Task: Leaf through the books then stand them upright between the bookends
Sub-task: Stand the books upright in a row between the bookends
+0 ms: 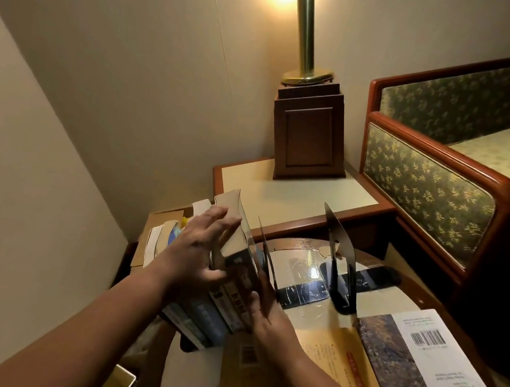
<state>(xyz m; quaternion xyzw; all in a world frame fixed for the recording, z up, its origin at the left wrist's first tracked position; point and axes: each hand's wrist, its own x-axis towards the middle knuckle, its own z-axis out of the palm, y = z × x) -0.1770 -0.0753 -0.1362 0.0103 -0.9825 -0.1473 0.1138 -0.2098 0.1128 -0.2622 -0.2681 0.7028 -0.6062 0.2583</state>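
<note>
The left hand (200,251) has its fingers (225,222) spread straight and pressed flat against the outermost of the row of paperbacks (220,309), probably to keep the tilted row from toppling away from the near bookend (265,256) it leans on. The right hand (266,320) sits at that bookend's foot, seemingly bracing it, though I cannot tell whether its fingers grip anything. Right of that bookend the gap to the second bookend (338,261) is empty, and farther right a large book (417,382) lies flat on the worktop (397,303).

Centre: leaning row of paperback books (229,297); thin black metal bookend (265,256) at its right; second black metal bookend (341,265) apart, further right. Lower right: large flat-lying glossy book (411,381).
</note>
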